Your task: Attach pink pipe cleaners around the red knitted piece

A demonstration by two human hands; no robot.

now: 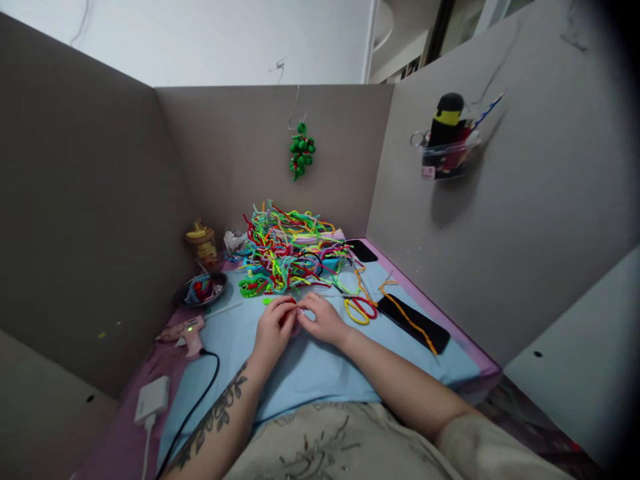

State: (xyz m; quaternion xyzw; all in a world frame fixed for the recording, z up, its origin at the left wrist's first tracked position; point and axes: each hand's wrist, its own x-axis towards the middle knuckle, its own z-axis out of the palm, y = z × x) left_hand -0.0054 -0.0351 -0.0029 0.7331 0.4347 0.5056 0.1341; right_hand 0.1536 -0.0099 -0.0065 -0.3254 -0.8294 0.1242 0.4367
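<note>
My left hand (pixel 275 325) and my right hand (pixel 324 319) meet over the blue cloth, fingertips pinched together. Between them is a small red and pink piece (pixel 299 311), mostly hidden by the fingers, so its exact kind is unclear. Just beyond my hands rises a big tangled heap of colourful pipe cleaners (pixel 285 250), spilling around a blue tray. A green and red pipe-cleaner figure (pixel 253 286) lies at the heap's near left edge. Right of my right hand rest scissors (pixel 360 311) with red and yellow handles.
On the left lie a pink glue gun (pixel 190 335) with a black cord, a white power adapter (pixel 153 399) and a dark bowl (pixel 220 285). A black phone-like slab (pixel 420 325) carries an orange pipe cleaner. Grey panels (pixel 265 110) enclose the table; a clear holder (pixel 444 163) hangs right.
</note>
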